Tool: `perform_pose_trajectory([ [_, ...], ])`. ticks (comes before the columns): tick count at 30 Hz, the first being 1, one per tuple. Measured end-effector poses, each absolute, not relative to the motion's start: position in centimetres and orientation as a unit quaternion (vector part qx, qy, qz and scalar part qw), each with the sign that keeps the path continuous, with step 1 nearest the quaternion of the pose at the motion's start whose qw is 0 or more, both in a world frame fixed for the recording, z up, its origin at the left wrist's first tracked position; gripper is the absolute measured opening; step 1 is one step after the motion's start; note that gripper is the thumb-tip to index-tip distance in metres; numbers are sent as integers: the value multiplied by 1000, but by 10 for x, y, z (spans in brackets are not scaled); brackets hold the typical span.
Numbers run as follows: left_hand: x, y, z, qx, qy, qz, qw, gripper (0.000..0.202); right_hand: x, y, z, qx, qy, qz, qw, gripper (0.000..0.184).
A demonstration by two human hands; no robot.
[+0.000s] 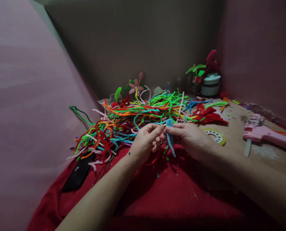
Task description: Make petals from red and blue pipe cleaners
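My left hand (146, 140) and my right hand (188, 137) meet over a red cloth (172, 199), fingers pinched together on a light blue pipe cleaner (170, 138). Its top is bent into a small loop between my fingertips and its tail hangs down below my right thumb. Just behind my hands lies a big loose heap of pipe cleaners (133, 120) in green, orange, red, blue and white.
A pink glue gun (260, 132) lies at the right on the wooden top, with a roll of tape (215, 135) beside my right hand. A black flat object (79, 173) rests at the left. Finished pipe-cleaner flowers (136, 85) and a jar (210, 85) stand at the back.
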State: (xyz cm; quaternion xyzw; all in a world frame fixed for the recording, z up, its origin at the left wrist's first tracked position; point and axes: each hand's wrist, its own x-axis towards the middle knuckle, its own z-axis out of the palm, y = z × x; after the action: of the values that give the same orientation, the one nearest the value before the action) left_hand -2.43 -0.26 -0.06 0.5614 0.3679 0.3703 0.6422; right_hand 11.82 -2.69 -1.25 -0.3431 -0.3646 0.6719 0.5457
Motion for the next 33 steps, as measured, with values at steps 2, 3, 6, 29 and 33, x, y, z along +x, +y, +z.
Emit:
perform_pose_trajectory([
  [2, -23, -3, -3, 564, 362, 339, 660, 29, 120, -24, -15, -338, -351, 648, 585, 10],
  [3, -23, -3, -4, 563, 359, 324, 671, 28, 120, -23, -16, -340, -344, 643, 594, 11],
  [6, -20, -7, -6, 554, 358, 291, 692, 26, 121, -21, -17, -353, -321, 638, 604, 13],
  [29, -24, -16, 12, 695, 344, 308, 551, 21, 126, -17, -11, -377, -257, 619, 639, 5],
  [33, -28, -13, 7, 828, 297, 291, 376, 17, 124, -16, -8, -375, -224, 620, 652, 8],
])
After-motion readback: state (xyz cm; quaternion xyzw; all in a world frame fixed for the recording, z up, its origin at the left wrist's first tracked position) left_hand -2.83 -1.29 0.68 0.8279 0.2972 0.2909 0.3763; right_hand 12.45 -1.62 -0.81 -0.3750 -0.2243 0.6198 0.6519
